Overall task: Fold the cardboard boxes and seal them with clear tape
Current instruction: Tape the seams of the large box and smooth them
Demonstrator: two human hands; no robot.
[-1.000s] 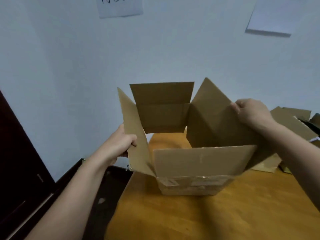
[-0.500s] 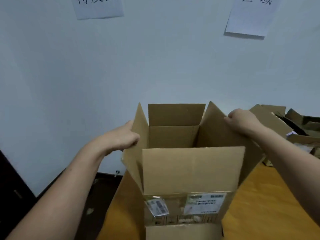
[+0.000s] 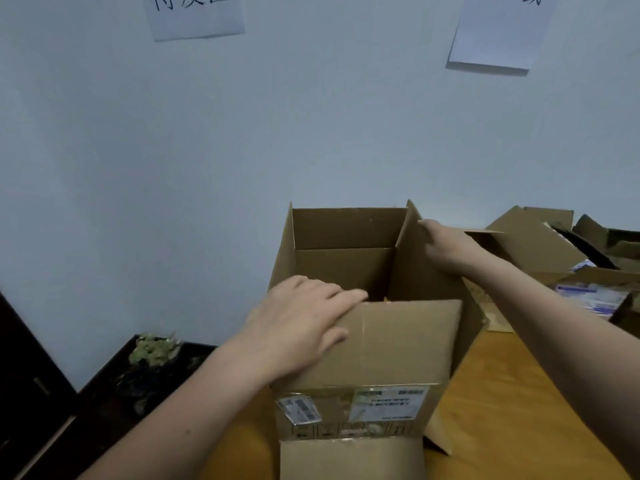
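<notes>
Cardboard box [image 3: 381,358]: shifted nearer the camera, upright on wooden table [image 3: 519,410], top flaps raised. Left hand [image 3: 301,323]: gone from left flap to near flap [image 3: 415,327], fingers straight, laid flat, clasping nothing. Right hand [image 3: 446,247]: remains at right flap [image 3: 415,271]; whether it grasps cannot be told.

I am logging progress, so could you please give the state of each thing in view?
Cardboard box: upright, top flaps open, not sealed.
Left hand: flat, fingers straight, resting on the near flap.
Right hand: against the right flap; grip unclear.
Other boxes: open, piled at right.
</notes>
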